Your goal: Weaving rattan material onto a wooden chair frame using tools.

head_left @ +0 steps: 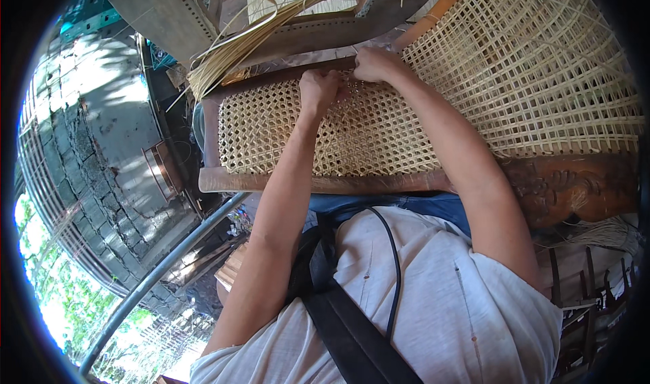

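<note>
A woven cane panel [271, 137] with open holes fills a dark wooden frame [338, 184] across my lap. My left hand [319, 90] rests at the panel's far edge, its fingers bent and pressed together against the weave. Just to the right, my right hand [374, 64] is closed above the frame's far rail. Whatever the fingertips of either hand pinch is hidden or too fine to make out. To the right, the cane continues in a wider, looser weave [521, 73] that curves upward.
Beyond the frame lies a bundle of loose cane strands [250, 42] by another wooden frame piece with drilled holes [149, 12]. A carved wooden part [569, 188] is at the right. On the left stand a metal pipe [162, 269] and a cracked block wall [88, 154].
</note>
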Available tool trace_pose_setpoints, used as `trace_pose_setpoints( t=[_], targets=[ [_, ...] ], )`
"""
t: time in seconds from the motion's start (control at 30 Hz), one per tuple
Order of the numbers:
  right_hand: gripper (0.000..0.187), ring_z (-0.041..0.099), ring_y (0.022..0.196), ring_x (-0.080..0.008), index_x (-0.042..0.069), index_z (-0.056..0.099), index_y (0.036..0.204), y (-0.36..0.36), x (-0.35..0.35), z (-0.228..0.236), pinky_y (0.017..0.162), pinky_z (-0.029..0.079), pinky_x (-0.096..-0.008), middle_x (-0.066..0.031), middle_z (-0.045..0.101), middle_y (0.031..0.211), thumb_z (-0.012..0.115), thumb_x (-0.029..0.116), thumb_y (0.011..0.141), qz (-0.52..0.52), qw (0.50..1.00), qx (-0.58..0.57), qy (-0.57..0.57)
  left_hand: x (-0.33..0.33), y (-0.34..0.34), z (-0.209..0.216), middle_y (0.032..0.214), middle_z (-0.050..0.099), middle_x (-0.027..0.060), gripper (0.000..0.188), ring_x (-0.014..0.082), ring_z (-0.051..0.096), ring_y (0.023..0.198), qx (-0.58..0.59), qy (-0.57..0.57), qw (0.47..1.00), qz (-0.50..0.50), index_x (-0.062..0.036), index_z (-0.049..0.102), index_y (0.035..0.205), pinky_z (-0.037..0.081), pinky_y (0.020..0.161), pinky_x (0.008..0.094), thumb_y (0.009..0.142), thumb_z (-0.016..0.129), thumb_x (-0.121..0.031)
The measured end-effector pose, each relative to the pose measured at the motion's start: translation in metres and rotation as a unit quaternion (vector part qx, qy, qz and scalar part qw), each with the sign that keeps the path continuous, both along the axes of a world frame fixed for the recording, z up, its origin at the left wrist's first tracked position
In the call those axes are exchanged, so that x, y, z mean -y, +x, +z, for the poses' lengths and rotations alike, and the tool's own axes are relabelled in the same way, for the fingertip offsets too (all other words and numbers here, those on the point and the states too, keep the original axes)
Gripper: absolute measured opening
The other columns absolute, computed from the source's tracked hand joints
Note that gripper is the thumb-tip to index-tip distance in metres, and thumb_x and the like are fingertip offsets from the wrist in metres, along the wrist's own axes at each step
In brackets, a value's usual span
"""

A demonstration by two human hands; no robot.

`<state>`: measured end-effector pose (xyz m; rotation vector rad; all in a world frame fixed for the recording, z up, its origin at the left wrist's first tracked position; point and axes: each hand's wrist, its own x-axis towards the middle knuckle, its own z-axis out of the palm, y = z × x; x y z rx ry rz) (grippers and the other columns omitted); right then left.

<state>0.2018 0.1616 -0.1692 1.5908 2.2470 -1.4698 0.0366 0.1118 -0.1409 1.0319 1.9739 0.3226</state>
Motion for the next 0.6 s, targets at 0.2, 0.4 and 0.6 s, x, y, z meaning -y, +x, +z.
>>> trace_pose_setpoints(
  t=[0.2,0.4,0.6],
  targets=[
    [0.035,0.068,0.101,-0.0337,0.005,0.073,0.102,0.000,0.001,-0.019,0.087,0.054,-0.0420,-0.0194,0.071,0.105,0.058,0.019,0.074,-0.019,0.999,-0.007,-0.048,0.002,0.006,0.008,0.070,0.070,0.0174,0.026,0.0231,0.072,0.061,-0.022,0.006,1.000,-0.006,0.0109,0.065,0.075,0.061,0.055,0.0318,0.088,0.060,-0.011],
    [0.033,0.068,0.102,-0.0327,0.005,0.073,0.104,0.001,0.004,0.002,0.088,0.053,-0.0420,-0.0191,0.070,0.108,0.059,0.017,0.075,-0.023,0.999,-0.017,-0.030,0.001,0.008,0.010,0.062,0.069,0.0129,0.026,0.0167,0.071,0.058,-0.019,-0.003,1.000,-0.010,0.0061,0.070,0.082,0.058,0.058,0.0318,0.090,0.058,-0.015],
    [0.023,0.070,0.102,-0.0242,0.007,0.075,0.096,-0.002,-0.005,0.032,0.086,0.054,-0.0383,-0.0120,0.073,0.105,0.056,0.011,0.084,0.049,0.986,0.056,0.150,0.000,0.012,0.013,0.068,0.070,0.0148,0.025,0.0201,0.072,0.060,-0.032,0.001,0.999,-0.033,0.0098,0.068,0.090,0.060,0.057,0.0317,0.090,0.061,-0.015]
  ],
)
